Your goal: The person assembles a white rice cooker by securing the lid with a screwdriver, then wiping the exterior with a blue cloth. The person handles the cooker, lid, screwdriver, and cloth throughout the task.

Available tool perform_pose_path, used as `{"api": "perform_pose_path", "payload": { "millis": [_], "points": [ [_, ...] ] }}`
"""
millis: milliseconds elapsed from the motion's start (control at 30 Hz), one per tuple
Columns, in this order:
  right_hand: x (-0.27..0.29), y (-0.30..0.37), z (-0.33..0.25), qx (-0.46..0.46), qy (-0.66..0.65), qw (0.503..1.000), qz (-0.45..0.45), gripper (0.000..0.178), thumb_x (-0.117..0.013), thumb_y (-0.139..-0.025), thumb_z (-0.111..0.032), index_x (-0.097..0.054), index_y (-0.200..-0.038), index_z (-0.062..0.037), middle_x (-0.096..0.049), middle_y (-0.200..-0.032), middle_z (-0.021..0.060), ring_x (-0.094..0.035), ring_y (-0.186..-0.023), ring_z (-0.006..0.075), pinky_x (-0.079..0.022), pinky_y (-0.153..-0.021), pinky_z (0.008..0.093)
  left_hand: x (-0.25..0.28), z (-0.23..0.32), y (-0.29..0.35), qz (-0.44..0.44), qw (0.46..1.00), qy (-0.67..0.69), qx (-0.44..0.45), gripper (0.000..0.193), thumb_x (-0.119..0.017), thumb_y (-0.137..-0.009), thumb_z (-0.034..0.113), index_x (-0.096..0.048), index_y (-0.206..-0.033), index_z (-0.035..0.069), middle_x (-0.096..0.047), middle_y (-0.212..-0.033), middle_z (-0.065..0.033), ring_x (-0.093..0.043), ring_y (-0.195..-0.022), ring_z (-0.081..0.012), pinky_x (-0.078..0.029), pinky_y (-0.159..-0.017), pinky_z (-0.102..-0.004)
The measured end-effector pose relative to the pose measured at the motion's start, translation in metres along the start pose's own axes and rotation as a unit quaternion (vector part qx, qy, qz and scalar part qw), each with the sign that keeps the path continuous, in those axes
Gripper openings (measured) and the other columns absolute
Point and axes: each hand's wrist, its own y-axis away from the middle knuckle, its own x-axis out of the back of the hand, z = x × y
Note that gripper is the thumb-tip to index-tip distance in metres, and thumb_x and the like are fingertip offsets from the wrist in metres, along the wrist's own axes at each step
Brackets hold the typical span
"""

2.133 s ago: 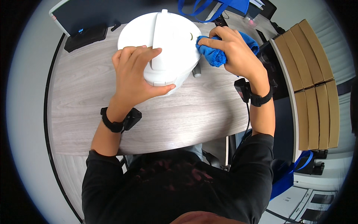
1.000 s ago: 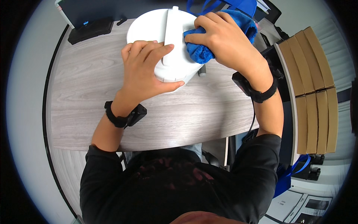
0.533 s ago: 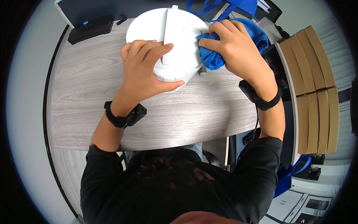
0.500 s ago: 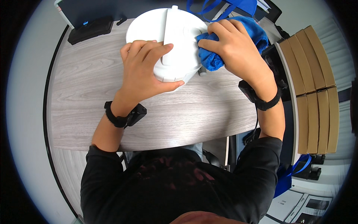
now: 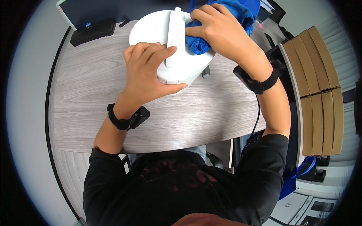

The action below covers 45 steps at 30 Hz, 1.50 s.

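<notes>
A round white lidded container (image 5: 151, 31) stands at the far middle of the table, with a raised bar (image 5: 175, 35) across its lid. My left hand (image 5: 145, 73) grips its near left side, the fingers spread over the lid and the thumb along the front rim. Bunched under my right hand (image 5: 222, 32) is a blue cloth (image 5: 198, 45), pressed onto the right part of the lid next to the bar. The cloth's loose end hangs beyond the far side of that hand. My right palm and part of the lid below it are hidden.
The wood-grain table (image 5: 94, 86) has a curved near edge. A black case (image 5: 92, 32) lies at the far left, by a dark screen (image 5: 100, 13). Brown cardboard boxes (image 5: 313, 94) line the right side. A blue bag (image 5: 288, 188) hangs at lower right.
My right hand has moved left and farther away over the lid, carrying the blue cloth closer to the raised bar. My left hand has stayed in place on the container.
</notes>
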Motion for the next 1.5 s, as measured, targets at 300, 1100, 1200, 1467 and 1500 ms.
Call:
{"api": "perform_pose_path", "payload": {
  "millis": [300,1100,1200,1467,1500],
  "points": [
    [-0.023,0.01,0.031,-0.086,-0.01,0.989,-0.12,0.043,-0.078,-0.075,-0.003,-0.078,-0.112,-0.0266,-0.067,-0.109,-0.0002,-0.061,-0.109,0.0227,-0.046,-0.095,0.0391,0.0,0.002,-0.003,0.016,1.0,-0.001,0.003,0.083,-0.09,-0.054,0.055,-0.065,-0.123,0.016,-0.064,-0.115,-0.0021,-0.052,-0.113,-0.0223,-0.028,-0.1,-0.0425],
    [0.001,0.002,0.006,-0.006,-0.032,0.998,-0.046,0.034,-0.071,-0.082,-0.008,-0.08,-0.109,-0.0268,-0.07,-0.112,0.0018,-0.062,-0.109,0.0214,-0.043,-0.101,0.0387,0.002,0.001,0.0,-0.02,1.0,-0.008,0.005,0.095,-0.093,-0.054,0.057,-0.059,-0.132,0.015,-0.06,-0.123,-0.0095,-0.048,-0.12,-0.0259,-0.027,-0.101,-0.0453],
    [-0.001,0.001,0.006,-0.023,-0.027,0.997,-0.068,0.037,-0.071,-0.082,-0.007,-0.079,-0.111,-0.0277,-0.069,-0.111,0.001,-0.062,-0.109,0.0218,-0.043,-0.1,0.0387,0.002,0.001,0.0,-0.022,1.0,-0.005,0.008,0.094,-0.093,-0.054,0.057,-0.06,-0.131,0.016,-0.06,-0.123,-0.0097,-0.048,-0.121,-0.0258,-0.027,-0.101,-0.0452],
    [-0.007,-0.008,0.011,-0.111,-0.034,0.978,-0.172,0.058,-0.073,-0.073,0.009,-0.076,-0.119,-0.0267,-0.068,-0.111,0.0015,-0.061,-0.113,0.0242,-0.044,-0.1,0.0405,0.005,0.003,-0.004,-0.023,1.0,0.001,0.013,0.094,-0.094,-0.052,0.056,-0.061,-0.13,0.015,-0.061,-0.121,-0.0093,-0.049,-0.12,-0.0254,-0.027,-0.101,-0.0445],
    [-0.007,-0.009,0.013,-0.125,-0.038,0.973,-0.192,0.059,-0.072,-0.073,0.01,-0.075,-0.12,-0.0266,-0.067,-0.112,0.0017,-0.061,-0.114,0.0245,-0.044,-0.1,0.0408,0.006,0.004,-0.005,-0.019,1.0,0.001,0.016,0.091,-0.093,-0.053,0.056,-0.062,-0.128,0.015,-0.062,-0.117,-0.0074,-0.05,-0.117,-0.0249,-0.027,-0.1,-0.0439]
  ]
}}
